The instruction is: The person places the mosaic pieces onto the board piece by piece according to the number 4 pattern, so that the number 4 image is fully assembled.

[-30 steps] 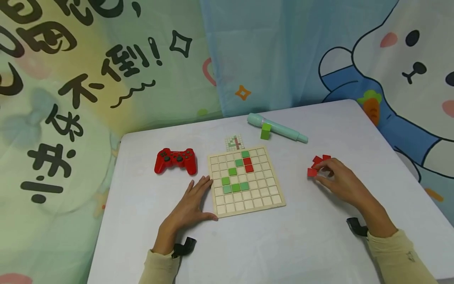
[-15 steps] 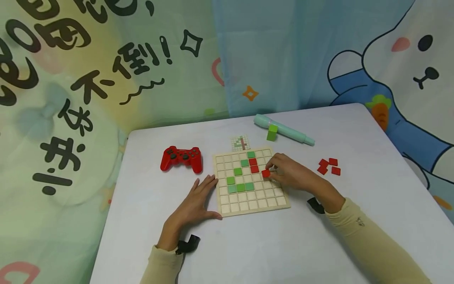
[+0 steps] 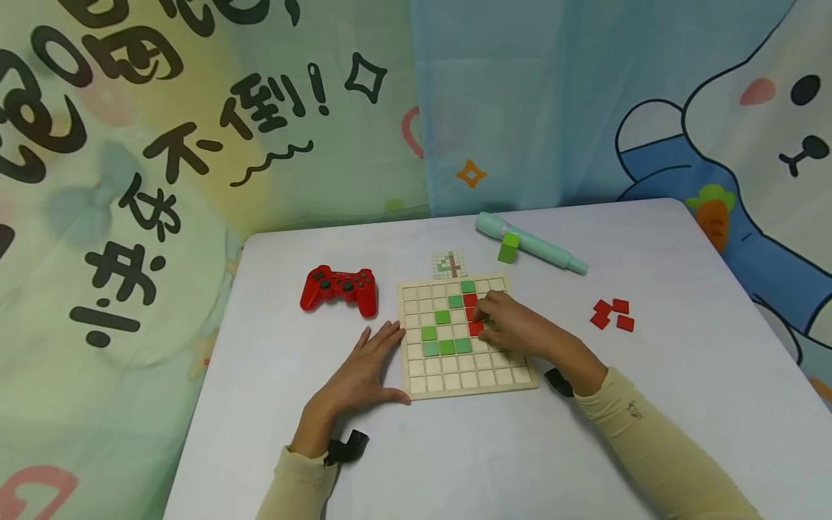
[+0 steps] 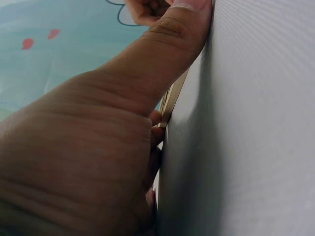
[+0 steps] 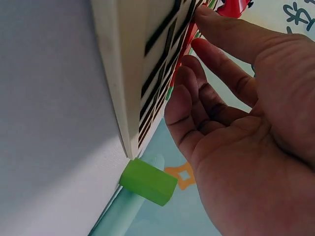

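A wooden grid board (image 3: 451, 383) lies on the table, with green and red square tiles in some of its cells. My left hand (image 3: 357, 383) rests at the board's left edge, fingers spread and thumb by the lower corner; in the left wrist view the thumb covers much of the board edge (image 4: 172, 96). Over the board, my right hand (image 3: 523, 328) has thumb and index finger at a red tile (image 3: 476, 329), the lowest of three in a column. Its other fingers are bent in the right wrist view. The hand hides cells on the board's right side.
Several loose red tiles (image 3: 601, 308) lie to the right. Behind the board are a small pattern card (image 3: 449, 265), a green cube (image 3: 508, 247) and a mint-green stick-shaped object (image 3: 546, 251). A red game controller (image 3: 339, 287) lies to the left. Printed curtains hang behind the table.
From the loose pile, my right hand has carried a red tile left to the board, where it now sits below the other two red ones. The left hand stays by the board.
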